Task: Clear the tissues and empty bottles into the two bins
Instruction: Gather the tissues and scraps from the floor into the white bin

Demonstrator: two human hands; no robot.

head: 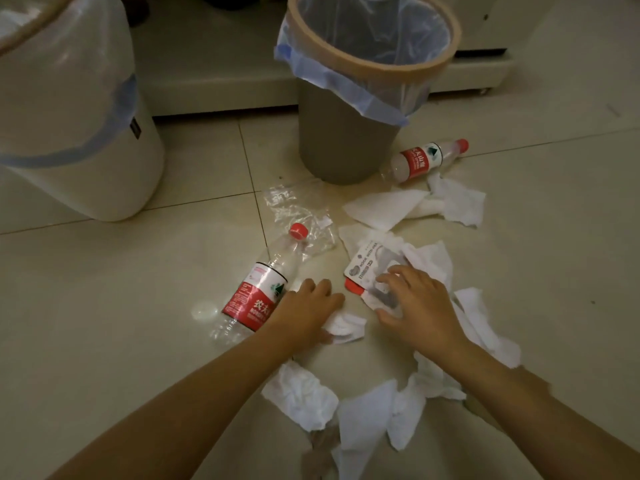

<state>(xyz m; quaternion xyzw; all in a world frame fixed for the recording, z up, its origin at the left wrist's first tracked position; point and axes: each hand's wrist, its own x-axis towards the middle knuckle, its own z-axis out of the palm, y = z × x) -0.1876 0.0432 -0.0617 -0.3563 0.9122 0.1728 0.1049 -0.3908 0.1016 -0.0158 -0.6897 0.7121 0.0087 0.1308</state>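
Down on the floor (104,306), the left hand (308,306) pinches a crumpled tissue (346,328), while the right hand (412,303), fingers spread, seems to rest on a torn packet (367,271). Just left of that grip lies a bottle (258,292); beyond stand the grey bin (346,147) and white bin (79,133), another bottle (422,160) beside the grey one.

on the tiled floor (104,306) the left hand (306,308) grips a crumpled tissue (346,327) beside a fallen bottle (256,292), while the right hand (415,306) rests on a red-edged packet (367,271) before the grey bin (346,133).
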